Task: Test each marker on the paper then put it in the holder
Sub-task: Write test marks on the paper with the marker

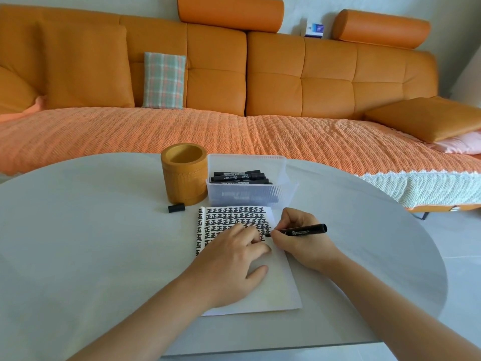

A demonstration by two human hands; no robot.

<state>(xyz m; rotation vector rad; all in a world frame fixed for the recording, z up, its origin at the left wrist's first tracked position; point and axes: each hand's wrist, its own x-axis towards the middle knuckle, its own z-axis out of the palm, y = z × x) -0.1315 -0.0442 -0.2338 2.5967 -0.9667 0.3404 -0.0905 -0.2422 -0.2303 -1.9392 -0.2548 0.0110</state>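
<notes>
The black marker (pixel 299 231) lies nearly level in my right hand (pixel 299 238), uncapped, its tip touching the paper (pixel 273 287) at the right end of the inked rows. The white paper lies flat on the table, its far part covered in black characters. The tan round holder (pixel 184 174) stands upright beyond the paper's far left corner, and no marker shows above its rim.

paper (pixel 270 287): mid hidden by left hand (pixel 234 259) | marker labels (pixel 235 177): unreadable
</notes>
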